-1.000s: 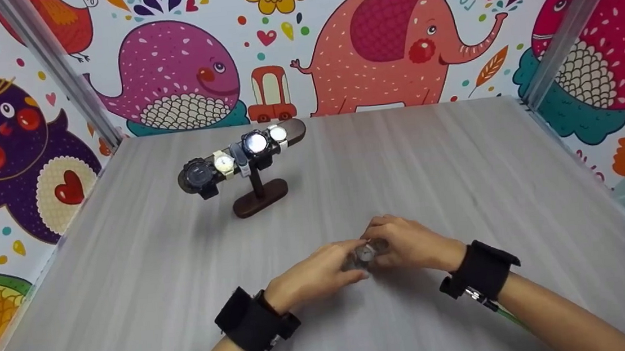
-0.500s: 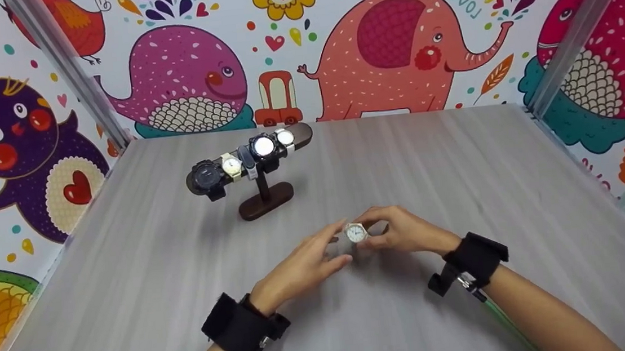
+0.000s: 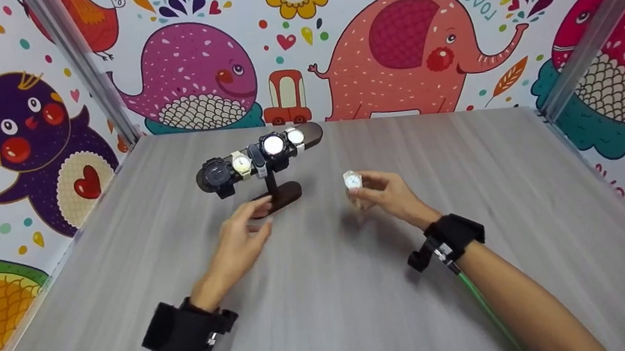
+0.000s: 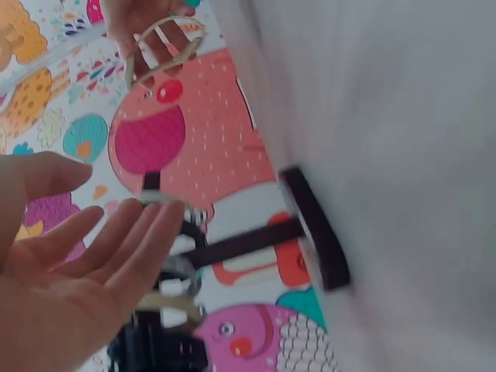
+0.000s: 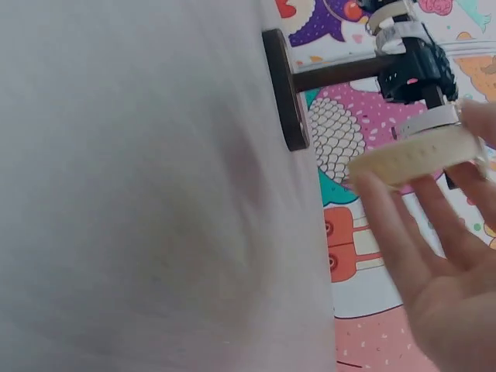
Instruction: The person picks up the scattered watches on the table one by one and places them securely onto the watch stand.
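My right hand (image 3: 393, 192) pinches a pale-strapped wristwatch (image 3: 353, 181) above the table, its white face turned toward the head camera. In the right wrist view the watch's cream strap (image 5: 415, 157) forms a closed loop at my fingertips. My left hand (image 3: 233, 247) holds nothing; its fingers are spread and slightly bent, overlapping the base of the dark wooden watch stand (image 3: 290, 193) in the head view. Along the stand's bar sit a big black watch (image 3: 216, 174), a cream watch (image 3: 242, 164), a grey band (image 3: 257, 159), a black watch with a glaring face (image 3: 273, 144) and a white watch (image 3: 295, 137).
The pale wood-grain table (image 3: 323, 299) is bounded behind by a wall (image 3: 415, 59) printed with cartoon animals, and by printed side panels. Metal posts (image 3: 83, 71) stand at the back corners. Black wrist straps (image 3: 453, 236) with green cables are on both arms.
My hands have parted. The right has lifted the watch up and away from me toward the stand's level; the left has let go and moved left to the stand's base.
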`<state>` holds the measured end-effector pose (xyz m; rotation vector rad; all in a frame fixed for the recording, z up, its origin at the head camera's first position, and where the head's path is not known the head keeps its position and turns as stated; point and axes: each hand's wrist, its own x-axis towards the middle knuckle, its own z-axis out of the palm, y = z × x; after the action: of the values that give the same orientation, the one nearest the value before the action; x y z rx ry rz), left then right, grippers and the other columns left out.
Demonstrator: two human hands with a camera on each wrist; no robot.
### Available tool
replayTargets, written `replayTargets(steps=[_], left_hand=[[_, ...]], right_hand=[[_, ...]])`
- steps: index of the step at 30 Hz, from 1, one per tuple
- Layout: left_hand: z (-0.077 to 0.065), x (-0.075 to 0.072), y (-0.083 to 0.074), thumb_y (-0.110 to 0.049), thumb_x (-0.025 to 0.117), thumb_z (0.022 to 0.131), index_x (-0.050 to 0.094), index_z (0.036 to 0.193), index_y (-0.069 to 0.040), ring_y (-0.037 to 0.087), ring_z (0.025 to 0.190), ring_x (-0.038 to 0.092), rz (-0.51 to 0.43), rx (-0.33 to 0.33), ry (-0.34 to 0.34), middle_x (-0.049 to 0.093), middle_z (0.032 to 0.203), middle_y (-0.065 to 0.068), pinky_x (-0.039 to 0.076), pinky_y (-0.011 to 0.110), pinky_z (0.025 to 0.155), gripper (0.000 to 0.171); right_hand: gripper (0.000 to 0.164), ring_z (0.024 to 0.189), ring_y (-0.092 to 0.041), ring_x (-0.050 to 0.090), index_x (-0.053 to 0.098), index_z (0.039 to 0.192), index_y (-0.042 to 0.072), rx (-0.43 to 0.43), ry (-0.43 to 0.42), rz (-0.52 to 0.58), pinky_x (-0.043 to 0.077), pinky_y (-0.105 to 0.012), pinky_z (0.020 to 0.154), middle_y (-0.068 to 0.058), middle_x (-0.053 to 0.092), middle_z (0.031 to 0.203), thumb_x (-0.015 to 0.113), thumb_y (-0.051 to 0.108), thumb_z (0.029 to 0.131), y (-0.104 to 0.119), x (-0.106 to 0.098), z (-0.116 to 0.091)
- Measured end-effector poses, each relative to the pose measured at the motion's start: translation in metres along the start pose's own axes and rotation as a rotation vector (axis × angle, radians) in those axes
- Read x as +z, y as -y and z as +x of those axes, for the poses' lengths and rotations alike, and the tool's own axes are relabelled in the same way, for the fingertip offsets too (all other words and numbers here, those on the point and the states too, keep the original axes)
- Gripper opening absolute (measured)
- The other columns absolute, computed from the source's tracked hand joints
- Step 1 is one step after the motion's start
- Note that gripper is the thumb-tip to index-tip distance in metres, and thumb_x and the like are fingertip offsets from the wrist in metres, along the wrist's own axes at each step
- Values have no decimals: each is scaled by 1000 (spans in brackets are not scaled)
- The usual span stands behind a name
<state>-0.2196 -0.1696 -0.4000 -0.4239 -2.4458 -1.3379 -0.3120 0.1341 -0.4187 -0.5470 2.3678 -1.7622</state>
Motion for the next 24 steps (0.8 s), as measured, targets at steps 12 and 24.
replayTargets(steps=[12,24], left_hand=[[22,-45,21,2,71,83,63,122,7,41,110,59,268,196,-471,64,118,27,50,53,101,40],[36,-57,42,-11,83,79,39,150,2,40,141,38,178,0,-257,38,151,26,32,54,121,85]], right_hand=[[46,96,-14,67,61,135,0,-119,-158,34,63,-25,73,-24,68,120,71,15,93,21,4,51],[41,89,-11,70,61,136,3,-99,-161,130,64,-29,72,-19,69,114,66,12,96,36,-2,92]])
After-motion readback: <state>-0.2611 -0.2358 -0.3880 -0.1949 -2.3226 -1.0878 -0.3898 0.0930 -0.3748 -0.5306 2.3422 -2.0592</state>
